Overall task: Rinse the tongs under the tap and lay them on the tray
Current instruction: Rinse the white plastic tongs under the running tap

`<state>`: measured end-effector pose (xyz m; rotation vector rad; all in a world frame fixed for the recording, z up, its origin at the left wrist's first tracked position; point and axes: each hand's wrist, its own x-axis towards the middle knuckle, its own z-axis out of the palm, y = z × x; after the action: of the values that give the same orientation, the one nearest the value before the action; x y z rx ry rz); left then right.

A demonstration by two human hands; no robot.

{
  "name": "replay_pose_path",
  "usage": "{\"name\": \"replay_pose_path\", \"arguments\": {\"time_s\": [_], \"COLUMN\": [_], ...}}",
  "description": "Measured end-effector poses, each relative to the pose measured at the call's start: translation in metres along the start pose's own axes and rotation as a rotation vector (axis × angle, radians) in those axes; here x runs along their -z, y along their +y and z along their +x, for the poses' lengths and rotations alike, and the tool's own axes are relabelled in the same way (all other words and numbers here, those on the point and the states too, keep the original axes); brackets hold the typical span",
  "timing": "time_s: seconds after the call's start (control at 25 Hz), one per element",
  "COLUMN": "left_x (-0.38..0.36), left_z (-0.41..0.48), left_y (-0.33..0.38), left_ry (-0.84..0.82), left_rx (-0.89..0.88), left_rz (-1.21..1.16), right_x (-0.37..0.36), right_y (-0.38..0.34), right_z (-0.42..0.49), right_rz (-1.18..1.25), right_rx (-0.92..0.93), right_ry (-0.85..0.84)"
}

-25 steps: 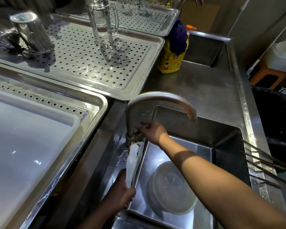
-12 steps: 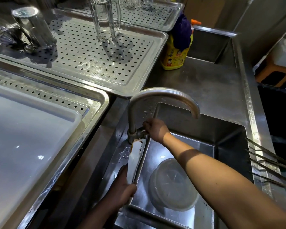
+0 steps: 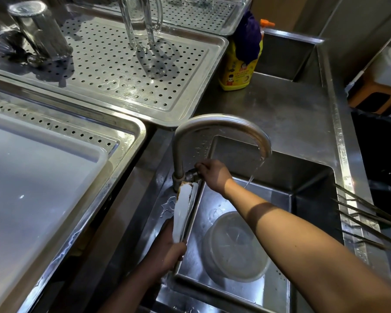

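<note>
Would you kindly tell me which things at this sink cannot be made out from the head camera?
Head view, tap: its handle is covered by the right hand.
Head view, tongs: lower end hidden inside the left hand.
Head view, mug: top cut off by the upper edge.
Head view, rods: ends cut off by the right edge.
Head view, bottle: label print too small to read.

dim, bluish | glare on tray | edges bowed | sharp centre
</note>
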<state>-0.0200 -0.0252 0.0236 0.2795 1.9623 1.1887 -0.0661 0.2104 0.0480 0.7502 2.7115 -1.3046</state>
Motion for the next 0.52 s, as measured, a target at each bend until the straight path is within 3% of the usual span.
{"name": "replay_pose_path", "arguments": {"time_s": [0.16, 0.36, 0.52], "left_x": [0.000, 0.001, 0.001], "left_z": [0.001, -0.003, -0.004], "left_y": [-0.001, 0.005, 0.007], "left_ry": [-0.001, 0.007, 0.001], "left_rx": [0.010, -0.029, -0.030], "left_rz": [-0.003, 0.002, -0.016], "right_x": [-0.001, -0.006, -0.013], "right_y": [-0.003, -0.010, -0.016], "right_z": [-0.002, -0.003, -0.007], "right_rz": [-0.078, -0.462, -0.533], "right_rx": [0.011, 0.064, 0.105], "right_ry": [0.022, 0.053, 0.122]}}
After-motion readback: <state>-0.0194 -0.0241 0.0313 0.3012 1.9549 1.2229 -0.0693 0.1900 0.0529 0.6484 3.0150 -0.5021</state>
